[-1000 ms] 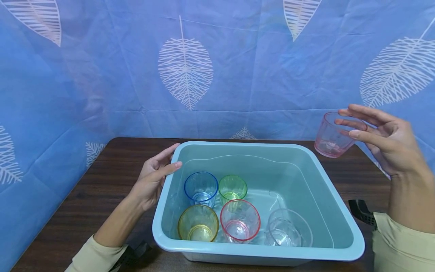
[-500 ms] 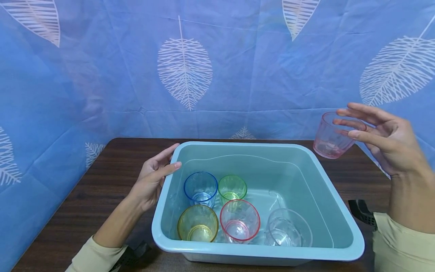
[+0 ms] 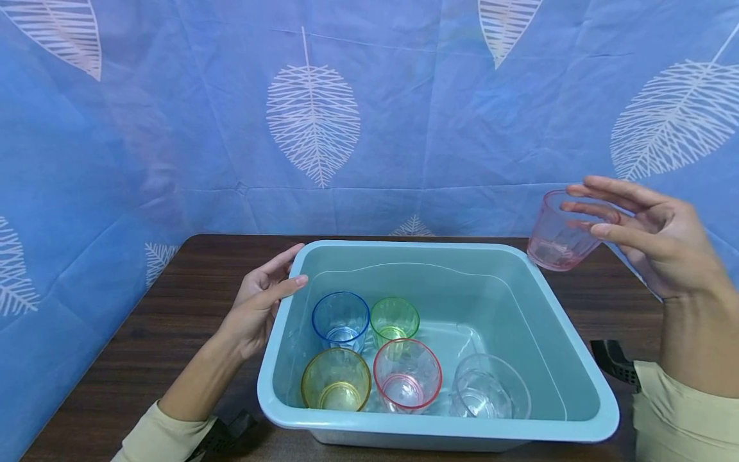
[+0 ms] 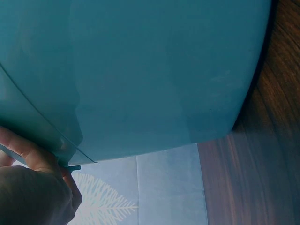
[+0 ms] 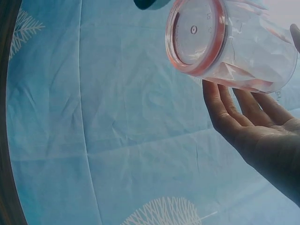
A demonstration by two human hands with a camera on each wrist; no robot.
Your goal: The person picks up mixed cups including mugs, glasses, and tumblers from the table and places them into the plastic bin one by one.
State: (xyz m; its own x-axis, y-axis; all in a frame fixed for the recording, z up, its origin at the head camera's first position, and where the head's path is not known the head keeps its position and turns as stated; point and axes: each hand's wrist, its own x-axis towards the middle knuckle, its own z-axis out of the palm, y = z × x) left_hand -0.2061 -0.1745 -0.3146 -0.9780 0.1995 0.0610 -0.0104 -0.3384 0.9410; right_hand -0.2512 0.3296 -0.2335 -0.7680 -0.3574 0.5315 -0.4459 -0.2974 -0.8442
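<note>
My right hand [image 3: 652, 237] holds a clear pink cup [image 3: 557, 237] between thumb and fingers, tilted, by the far right corner of the basin. In the right wrist view the base of the pink cup [image 5: 194, 35] faces the camera, with fingers along its side. My left hand [image 3: 262, 298] grips the left rim of the light blue basin [image 3: 439, 423], thumb over the edge. Inside stand a blue-rimmed cup [image 3: 340, 321], a green cup [image 3: 395, 319], a yellow cup [image 3: 337, 380] and a red-rimmed cup [image 3: 407, 375]. A colourless cup [image 3: 491, 388] is at the front right.
The basin sits on a dark wooden table [image 3: 138, 359], its far edge close behind the basin. A blue cloth [image 3: 404, 128] with white leaf prints hangs behind. Bare basin floor [image 3: 456, 333] shows right of the green cup.
My right hand has shifted the pink cup slightly left, so it now overlaps the basin's far right corner in the head view. My left hand and the cups in the basin keep their places.
</note>
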